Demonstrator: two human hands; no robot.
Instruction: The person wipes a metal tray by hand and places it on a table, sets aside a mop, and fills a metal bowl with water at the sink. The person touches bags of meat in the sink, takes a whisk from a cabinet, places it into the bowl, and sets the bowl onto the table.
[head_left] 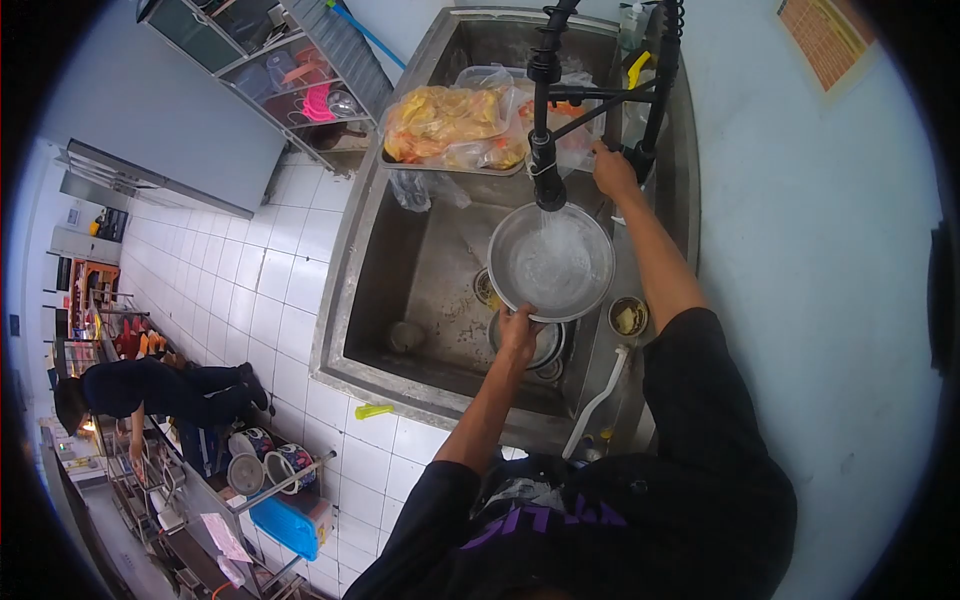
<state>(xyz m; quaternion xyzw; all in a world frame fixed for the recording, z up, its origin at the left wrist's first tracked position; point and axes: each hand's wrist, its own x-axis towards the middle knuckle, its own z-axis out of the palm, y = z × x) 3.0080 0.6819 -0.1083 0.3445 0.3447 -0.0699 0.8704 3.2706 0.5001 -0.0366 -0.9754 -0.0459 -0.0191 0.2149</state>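
Left hand point(518, 332) clasps the metal bowl point(508, 262) under the spray faucet point(547, 180), above the sink point(348, 250); right hand point(615, 175) is at the faucet's base, grip unclear to me; water's weight could tip the one-handed bowl.

Thin, smooth metal in the bowl point(502, 262), with a soft shine. Duller, stained and scuffed metal across the sink point(415, 250). Matt black on the tap point(544, 160). Clear, crinkled, glossy plastic for the bags point(450, 118). Soft, matt black cloth in the shirt point(700, 450). Smooth, shiny tiles on the floor point(300, 235). Flat, smooth wall point(800, 230).
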